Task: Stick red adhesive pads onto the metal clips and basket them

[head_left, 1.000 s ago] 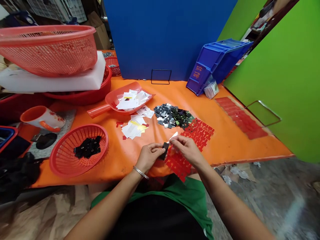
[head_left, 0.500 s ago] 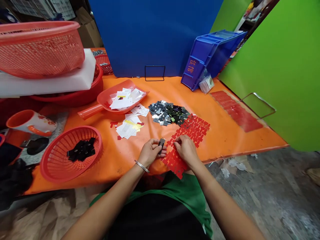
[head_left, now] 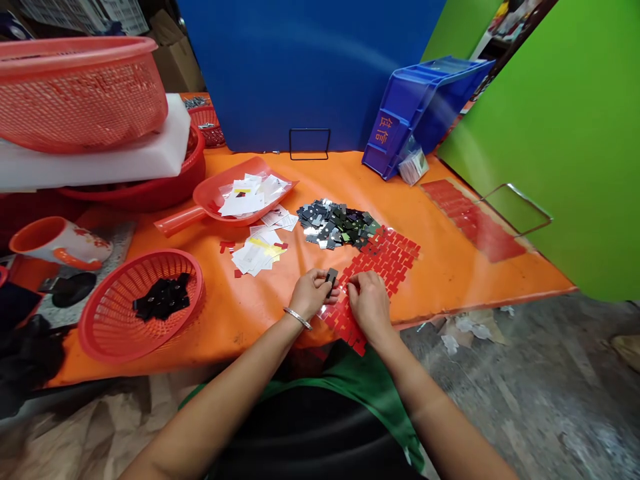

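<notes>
My left hand (head_left: pixel 310 295) pinches a small dark flat metal plate (head_left: pixel 331 277) between thumb and fingers, over the orange table. To its right, my right hand (head_left: pixel 371 307) has thumb and fingertips drawn together above a sheet of red die-cut stickers (head_left: pixel 397 259). Whatever those fingertips hold, if anything, is too small to make out. The sheet extends beneath and on both sides of my right hand. Just beyond both hands lies a heap of similar grey and black metal plates (head_left: pixel 337 224), touching the sheet's far edge.
A red basket (head_left: pixel 90 320) holding black pieces stands on the left. Behind it are a mug (head_left: pixel 63 243) and a red scoop (head_left: pixel 180 221) with paper scraps. Loose paper labels (head_left: pixel 257 257) lie nearer. A blue bin (head_left: pixel 400 123) and another red sheet (head_left: pixel 475 220) are at the right.
My left hand, with the metal plate, has moved slightly right and up, closer to my right hand. My right hand stays over the red sheet, nearly unmoved.
</notes>
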Tool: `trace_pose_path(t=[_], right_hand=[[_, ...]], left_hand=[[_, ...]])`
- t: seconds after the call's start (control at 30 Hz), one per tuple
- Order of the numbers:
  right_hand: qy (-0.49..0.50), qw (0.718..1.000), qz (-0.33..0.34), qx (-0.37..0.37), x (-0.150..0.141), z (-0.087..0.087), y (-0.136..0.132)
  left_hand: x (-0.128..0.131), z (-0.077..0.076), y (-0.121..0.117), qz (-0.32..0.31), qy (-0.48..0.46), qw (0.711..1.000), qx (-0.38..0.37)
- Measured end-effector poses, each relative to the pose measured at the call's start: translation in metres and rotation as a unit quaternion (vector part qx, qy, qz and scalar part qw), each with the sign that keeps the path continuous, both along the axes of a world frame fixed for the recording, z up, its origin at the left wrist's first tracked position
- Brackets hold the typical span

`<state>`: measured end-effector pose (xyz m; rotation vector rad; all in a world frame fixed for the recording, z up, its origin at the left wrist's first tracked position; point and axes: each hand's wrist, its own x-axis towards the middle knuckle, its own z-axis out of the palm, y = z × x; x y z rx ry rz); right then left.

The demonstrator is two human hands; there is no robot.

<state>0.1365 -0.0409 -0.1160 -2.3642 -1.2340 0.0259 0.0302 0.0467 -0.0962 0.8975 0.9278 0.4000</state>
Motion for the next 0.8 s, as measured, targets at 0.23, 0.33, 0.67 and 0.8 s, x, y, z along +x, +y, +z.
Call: trace_pose_path(t=[0.23, 0.33, 0.67, 0.8], right_hand=[[0.169, 0.976, 0.005, 0.136, 0.008, -0.002, -0.008], [0.3, 0.932, -0.033, 0.2, 0.013, 0.003, -0.011], [0.443, 0.865, 0.022, 0.235, -0.009, 0.017, 0.01], [0.446, 0.864, 0.033, 0.23, -0.009, 0.013, 0.013]], left_hand=[[0.002, -0.01, 0.0, 0.015, -0.01, 1.0, -0.014], [-0.001, -0.011, 0.001, 0.013, -0.025, 0.999, -0.022], [-0.013, -0.014, 0.01, -0.052, -0.09, 0.991, -0.09], [-0.013, -0.016, 0.01, -0.048, -0.091, 0.991, -0.089]])
